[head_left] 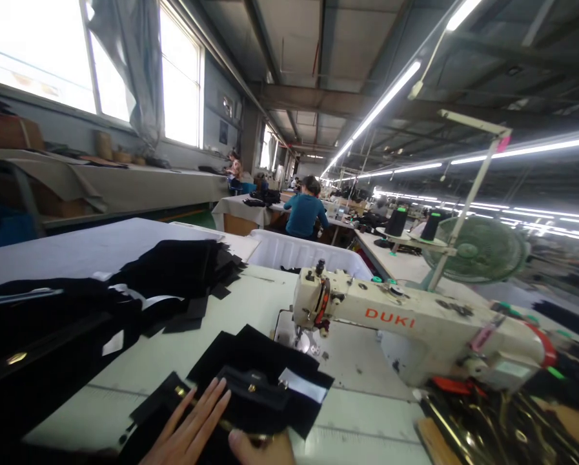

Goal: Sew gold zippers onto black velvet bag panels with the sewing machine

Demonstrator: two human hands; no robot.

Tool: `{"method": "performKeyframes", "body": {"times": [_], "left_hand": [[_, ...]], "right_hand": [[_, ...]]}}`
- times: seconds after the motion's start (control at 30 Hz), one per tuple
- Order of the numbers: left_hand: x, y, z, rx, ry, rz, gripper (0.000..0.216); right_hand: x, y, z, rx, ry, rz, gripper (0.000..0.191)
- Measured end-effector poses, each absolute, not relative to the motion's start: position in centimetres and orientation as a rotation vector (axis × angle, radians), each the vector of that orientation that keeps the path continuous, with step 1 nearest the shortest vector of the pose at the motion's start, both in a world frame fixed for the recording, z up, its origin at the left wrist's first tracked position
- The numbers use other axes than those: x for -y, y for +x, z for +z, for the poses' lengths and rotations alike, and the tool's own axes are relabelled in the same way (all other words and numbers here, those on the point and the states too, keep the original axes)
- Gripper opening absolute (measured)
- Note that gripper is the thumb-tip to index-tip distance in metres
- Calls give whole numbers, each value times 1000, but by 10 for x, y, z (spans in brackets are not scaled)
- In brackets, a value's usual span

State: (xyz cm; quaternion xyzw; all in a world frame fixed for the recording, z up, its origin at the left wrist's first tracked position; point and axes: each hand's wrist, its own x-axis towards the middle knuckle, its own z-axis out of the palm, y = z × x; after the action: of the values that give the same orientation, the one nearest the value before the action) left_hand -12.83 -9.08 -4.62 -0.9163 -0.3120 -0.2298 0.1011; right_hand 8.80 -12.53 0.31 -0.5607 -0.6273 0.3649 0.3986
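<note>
My left hand (192,426) lies on dark cloth near the bottom edge, fingers stretched out flat. Under and beyond its fingertips is a black fabric piece (212,358) with a flap (255,391), a small gold stud and a whitish label (306,386). To the right, my right hand (264,450) touches the near edge of the same piece, beside a gold-coloured fitting. Only a thumb and part of that hand show; its other fingers are hidden. The far edge of the fabric reaches the needle area of the sewing machine (390,316).
Dark fabric pieces (163,268) are piled on the left of the white table (250,294). Behind stands a white plastic bin (313,248). Shiny gold-and-black strips (492,420) lie at right, near thread cones (430,226) and a green fan (477,248). A co-worker (304,213) sits ahead.
</note>
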Motion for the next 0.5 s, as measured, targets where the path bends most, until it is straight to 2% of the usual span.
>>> {"method": "performKeyframes", "body": {"times": [0.13, 0.23, 0.33, 0.5], "left_hand": [[103, -127, -29, 1063, -2781, -567, 85], [107, -121, -21, 1026, -2911, -507, 89], [109, -113, -23, 1004, -2881, -540, 95], [110, -106, -35, 996, -2755, -550, 100]], "right_hand": [[157, 117, 4, 1653, -1706, 753, 35], [175, 142, 11, 1642, -1698, 1040, 43], [186, 152, 11, 1391, -1513, 1330, 41], [195, 144, 6, 1036, -1182, 1564, 50]]}}
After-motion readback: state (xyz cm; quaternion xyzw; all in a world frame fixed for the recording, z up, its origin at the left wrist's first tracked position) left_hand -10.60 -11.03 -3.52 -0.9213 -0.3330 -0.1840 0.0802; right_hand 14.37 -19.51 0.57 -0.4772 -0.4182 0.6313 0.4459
